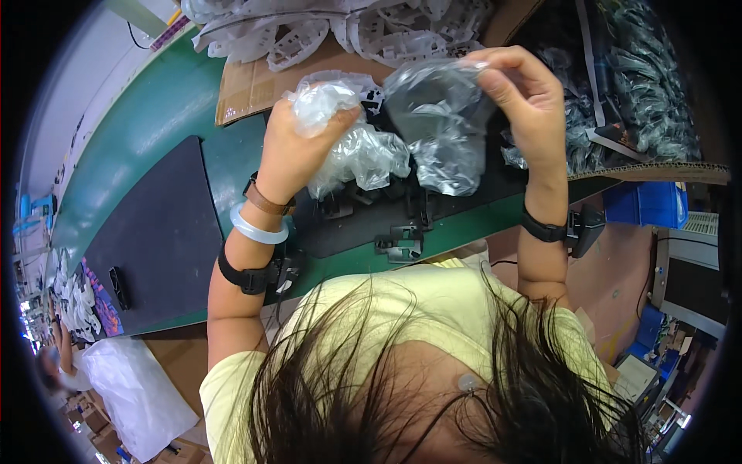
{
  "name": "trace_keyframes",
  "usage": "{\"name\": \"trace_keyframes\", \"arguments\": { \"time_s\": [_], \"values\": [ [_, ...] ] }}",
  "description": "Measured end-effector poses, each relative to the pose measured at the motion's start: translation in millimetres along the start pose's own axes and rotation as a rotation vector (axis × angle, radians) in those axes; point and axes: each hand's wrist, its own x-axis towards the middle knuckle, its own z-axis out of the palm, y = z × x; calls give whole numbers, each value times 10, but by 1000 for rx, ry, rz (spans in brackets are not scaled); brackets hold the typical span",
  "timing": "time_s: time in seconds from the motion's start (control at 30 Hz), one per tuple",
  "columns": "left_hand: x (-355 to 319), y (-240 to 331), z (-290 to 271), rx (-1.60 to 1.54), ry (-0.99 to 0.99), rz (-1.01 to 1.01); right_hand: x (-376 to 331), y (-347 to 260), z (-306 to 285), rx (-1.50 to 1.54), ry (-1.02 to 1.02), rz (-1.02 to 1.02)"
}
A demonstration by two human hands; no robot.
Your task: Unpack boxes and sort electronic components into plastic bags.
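My left hand (301, 147) is closed around a crumpled bunch of clear plastic bags (363, 158), which bulges out above and below the fingers. Pinched between the thumb and fingers of my right hand (529, 100) is the top edge of another clear plastic bag (444, 116). That bag hangs down to the left, close beside the bunch but seemingly apart from it. Whether anything is inside it I cannot tell. Under the hands, small black plastic parts (402, 243) lie on a dark mat (340, 232), partly hidden by the plastic.
White plastic frames (371, 35) are heaped on cardboard (239, 89) at the back. A carton at the right holds many bagged dark parts (649, 93). A blue bin (645, 205) stands below it. Another dark mat (154, 232) covers the green table (170, 93) at left. A person (66, 363) is at far left.
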Motion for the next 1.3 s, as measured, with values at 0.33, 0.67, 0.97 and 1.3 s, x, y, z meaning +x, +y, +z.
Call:
{"name": "trace_keyframes", "arguments": {
  "time_s": [0.33,0.67,0.97,1.3],
  "values": [
    [292,374,103,-102,-158,180,186,-138,57,106,-260,-100],
    [376,175,116,393,-119,356,-60,-187,70,-502,-19,116],
    [402,340,153,123,-144,401,-92,-344,204,-779,311,60],
    [325,590,109,95,-63,529,-46,-234,471,-450,348,-413]
  ]
}}
